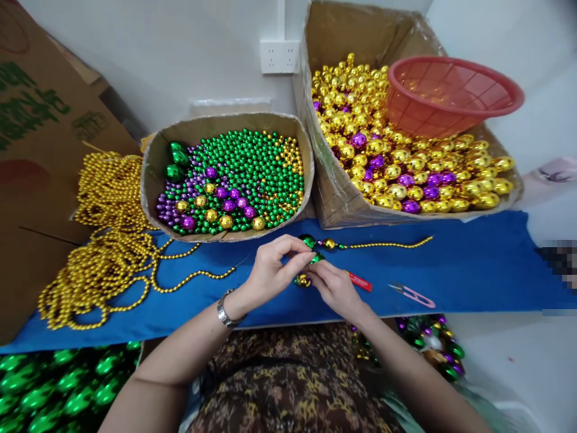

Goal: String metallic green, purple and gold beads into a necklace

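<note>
My left hand [277, 264], a metal watch on its wrist, is closed with thumb and forefinger pinched at a bead strand above the blue cloth. My right hand [336, 285] is closed on the same strand from the other side. Between the fingertips shows a shiny green bead [318, 257], partly hidden. A gold bead [303, 280] hangs just below. Behind the fingers, a large green bead [308, 242] and another gold bead [329, 243] lie in line with a thin gold bead chain [392, 244] stretching right. The thread itself is too fine to make out at the fingers.
Small thread snips [412, 295] and a red packet [359, 281] lie right of my hands. Heaped gold bead chains [101, 264] cover the left side. Behind stand a carton of mixed beads [148, 180] and a larger carton [331, 204] bearing a red basket [455, 99].
</note>
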Available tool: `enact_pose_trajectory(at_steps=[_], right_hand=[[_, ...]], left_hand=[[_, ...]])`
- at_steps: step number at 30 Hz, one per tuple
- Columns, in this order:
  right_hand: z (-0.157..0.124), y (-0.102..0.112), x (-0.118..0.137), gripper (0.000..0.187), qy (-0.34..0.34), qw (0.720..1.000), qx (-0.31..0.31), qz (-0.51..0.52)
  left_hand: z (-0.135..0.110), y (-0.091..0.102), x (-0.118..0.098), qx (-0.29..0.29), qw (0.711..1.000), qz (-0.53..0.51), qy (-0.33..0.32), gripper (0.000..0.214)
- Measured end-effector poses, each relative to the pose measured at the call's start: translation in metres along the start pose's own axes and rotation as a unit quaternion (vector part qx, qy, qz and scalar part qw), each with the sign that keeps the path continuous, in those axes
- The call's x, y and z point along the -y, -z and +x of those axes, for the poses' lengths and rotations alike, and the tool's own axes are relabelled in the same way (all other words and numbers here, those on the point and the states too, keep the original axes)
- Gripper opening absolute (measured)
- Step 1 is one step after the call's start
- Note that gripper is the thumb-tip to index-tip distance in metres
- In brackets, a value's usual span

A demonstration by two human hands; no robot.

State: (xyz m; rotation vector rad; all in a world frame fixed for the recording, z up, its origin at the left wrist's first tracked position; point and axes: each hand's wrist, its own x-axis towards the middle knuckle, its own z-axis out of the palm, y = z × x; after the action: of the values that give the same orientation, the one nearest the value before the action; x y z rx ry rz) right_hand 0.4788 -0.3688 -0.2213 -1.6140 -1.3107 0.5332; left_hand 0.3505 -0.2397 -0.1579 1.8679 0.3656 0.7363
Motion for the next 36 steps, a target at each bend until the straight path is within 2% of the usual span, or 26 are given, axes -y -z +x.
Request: enact_pose_trajectory(at_steps=[3, 5, 7, 9, 10, 14, 17, 22, 25, 27, 29, 31, 34, 36], right_hand=[[-0.001, 0.008, 0.009, 0.016, -0.029, 0.999, -0.042, 0.011], [-0.001, 0.014, 0.017, 0.017, -0.046, 0.997, -0.048, 0.034], [-0.002, 0.021, 0.027, 0.018, -0.055, 0.994, -0.046, 0.079], [-0.005, 0.028, 0.04, 0.018, -0.06, 0.985, -0.06, 0.149], [-0.006, 0.033, 0.046, 0.017, -0.059, 0.977, -0.075, 0.191], [-0.012, 0.058, 0.077, 0.011, -0.026, 0.929, -0.172, 0.327], [-0.015, 0.084, 0.092, 0.01, -0.002, 0.902, -0.244, 0.357], [-0.015, 0.127, 0.086, 0.024, 0.016, 0.846, -0.407, 0.343], [-0.015, 0.141, 0.069, 0.029, 0.008, 0.819, -0.478, 0.316], [-0.016, 0.141, 0.057, 0.027, -0.007, 0.815, -0.496, 0.299], [-0.017, 0.137, 0.046, 0.023, -0.021, 0.821, -0.494, 0.285], [-0.017, 0.128, 0.039, 0.021, -0.026, 0.836, -0.471, 0.28], [-0.016, 0.109, 0.037, 0.02, -0.019, 0.866, -0.411, 0.283], [-0.014, 0.097, 0.043, 0.018, -0.019, 0.887, -0.359, 0.288]], left_hand=[[-0.005, -0.007, 0.015, 0.047, 0.998, -0.039, 0.007, 0.034], [-0.011, -0.016, 0.03, 0.129, 0.991, -0.019, -0.03, 0.054], [-0.017, -0.028, 0.045, 0.221, 0.972, 0.018, -0.076, 0.064], [-0.022, -0.042, 0.058, 0.274, 0.953, 0.065, -0.108, 0.06], [-0.023, -0.049, 0.064, 0.28, 0.948, 0.095, -0.119, 0.055], [-0.022, -0.068, 0.075, 0.277, 0.924, 0.219, -0.145, 0.034], [-0.02, -0.071, 0.076, 0.283, 0.899, 0.293, -0.16, 0.024], [-0.026, -0.054, 0.075, 0.248, 0.855, 0.425, -0.161, 0.022], [-0.036, -0.03, 0.082, 0.235, 0.819, 0.509, -0.124, 0.017], [-0.043, -0.009, 0.088, 0.232, 0.794, 0.553, -0.096, 0.011], [-0.048, 0.013, 0.093, 0.226, 0.778, 0.582, -0.072, 0.012], [-0.052, 0.032, 0.094, 0.211, 0.777, 0.59, -0.056, 0.023], [-0.056, 0.046, 0.088, 0.185, 0.808, 0.557, -0.044, 0.042], [-0.058, 0.041, 0.081, 0.175, 0.833, 0.522, -0.05, 0.052]])
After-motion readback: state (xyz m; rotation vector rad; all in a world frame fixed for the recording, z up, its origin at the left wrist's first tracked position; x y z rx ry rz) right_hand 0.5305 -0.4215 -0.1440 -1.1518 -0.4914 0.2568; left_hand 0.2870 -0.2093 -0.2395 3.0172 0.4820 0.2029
